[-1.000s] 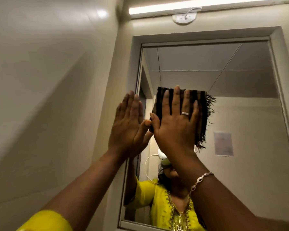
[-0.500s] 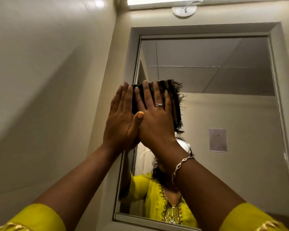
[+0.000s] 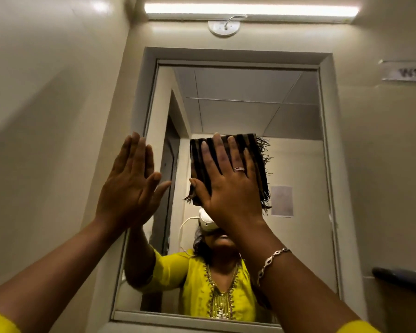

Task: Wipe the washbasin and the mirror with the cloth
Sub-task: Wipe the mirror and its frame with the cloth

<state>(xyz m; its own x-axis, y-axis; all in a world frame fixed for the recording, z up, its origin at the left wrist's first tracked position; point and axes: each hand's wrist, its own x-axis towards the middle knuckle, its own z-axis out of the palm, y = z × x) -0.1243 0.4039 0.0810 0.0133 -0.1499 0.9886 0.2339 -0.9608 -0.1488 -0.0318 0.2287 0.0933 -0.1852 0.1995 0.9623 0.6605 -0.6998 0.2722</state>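
A wall mirror [image 3: 286,145] in a grey frame fills the middle of the head view. A dark striped cloth with frayed fringes [image 3: 255,150] lies flat against the glass at mid-height. My right hand [image 3: 228,183] presses on it with straight, spread fingers. My left hand [image 3: 130,183] is flat with straight fingers on the mirror's left frame edge, its thumb over the glass. The washbasin is out of view.
A side wall [image 3: 46,116] runs close on the left. A tube light [image 3: 250,10] and a round white fitting [image 3: 223,27] sit above the mirror. A label [image 3: 406,72] hangs at upper right, and a dark object [image 3: 401,277] juts in at lower right.
My right hand slid the cloth left along the glass, then back right toward the middle. My left hand stayed flat at the mirror's left edge. The view tilted and shows more of the wall.
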